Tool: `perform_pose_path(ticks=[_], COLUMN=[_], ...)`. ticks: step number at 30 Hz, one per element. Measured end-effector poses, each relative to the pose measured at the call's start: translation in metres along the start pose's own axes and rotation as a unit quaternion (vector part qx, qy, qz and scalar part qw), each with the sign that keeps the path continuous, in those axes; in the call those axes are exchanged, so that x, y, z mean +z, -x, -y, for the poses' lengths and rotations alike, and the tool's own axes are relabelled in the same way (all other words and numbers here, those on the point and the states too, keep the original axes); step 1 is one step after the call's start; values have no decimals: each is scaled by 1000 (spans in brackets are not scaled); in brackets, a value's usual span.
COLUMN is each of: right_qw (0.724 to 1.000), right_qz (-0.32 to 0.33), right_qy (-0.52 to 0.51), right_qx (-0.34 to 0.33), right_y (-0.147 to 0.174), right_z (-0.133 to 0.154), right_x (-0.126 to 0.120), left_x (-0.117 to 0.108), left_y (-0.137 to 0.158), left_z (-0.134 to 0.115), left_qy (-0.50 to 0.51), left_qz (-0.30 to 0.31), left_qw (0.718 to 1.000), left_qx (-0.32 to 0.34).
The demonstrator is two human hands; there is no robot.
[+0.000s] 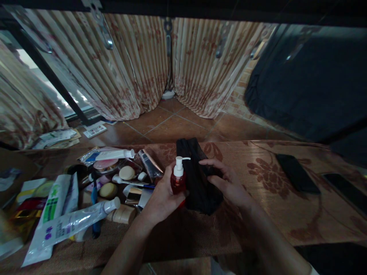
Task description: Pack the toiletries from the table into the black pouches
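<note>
Red pump btl (177, 184), L hand (163, 200) clamped on, R hand (229, 185) half-curled, fingers apart

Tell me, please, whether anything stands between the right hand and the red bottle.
Yes: the black cloth lies between them. The right hand is at the cloth's right side, while the red bottle, held in the left hand, is at its left side.

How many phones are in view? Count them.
2: one phone right of the right hand, a second phone farther right by the picture's edge. More may be hidden.
</note>
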State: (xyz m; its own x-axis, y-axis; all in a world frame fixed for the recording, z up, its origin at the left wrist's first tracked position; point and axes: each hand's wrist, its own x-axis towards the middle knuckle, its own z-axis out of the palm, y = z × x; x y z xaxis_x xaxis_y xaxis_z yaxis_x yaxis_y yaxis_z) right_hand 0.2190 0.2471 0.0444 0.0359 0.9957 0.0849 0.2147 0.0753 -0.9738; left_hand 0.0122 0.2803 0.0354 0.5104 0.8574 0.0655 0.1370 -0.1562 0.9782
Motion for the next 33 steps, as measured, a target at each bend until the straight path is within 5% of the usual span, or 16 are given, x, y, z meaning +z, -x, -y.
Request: perform_pose_path(ticks=[33], right_qw=[1000], right_qz=[3], right_qy=[3], right_qx=[-10], right_y=[-1], right_z=[3], right_x=[0], left_x=[-2], left_y=[1], left_z=[-3], left_qy=[-2], left_qz=[30], left_qw=[999], left_qx=[-22])
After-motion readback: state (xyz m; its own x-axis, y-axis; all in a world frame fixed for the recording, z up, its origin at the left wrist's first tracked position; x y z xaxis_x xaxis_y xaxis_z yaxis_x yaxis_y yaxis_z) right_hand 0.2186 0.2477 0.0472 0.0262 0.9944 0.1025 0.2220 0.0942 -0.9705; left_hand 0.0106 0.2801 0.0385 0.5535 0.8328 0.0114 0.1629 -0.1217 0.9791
